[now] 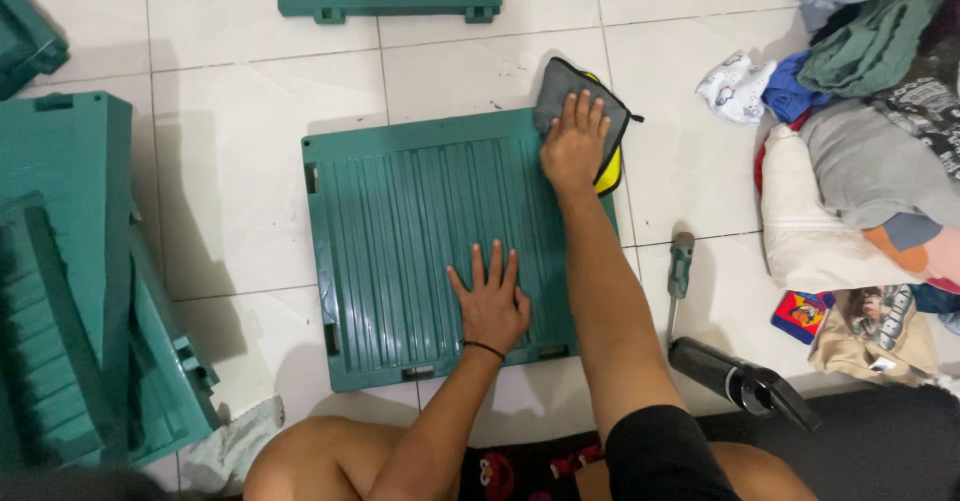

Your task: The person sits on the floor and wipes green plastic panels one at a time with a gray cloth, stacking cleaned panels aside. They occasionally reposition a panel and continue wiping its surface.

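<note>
You are sitting on the floor of a home, a living room or bedroom by the look of it. Glossy white floor tiles lie under the ribbed green plastic panel, and right of that panel a heap of household laundry sprawls, with more dismantled green panels to its left.
</note>
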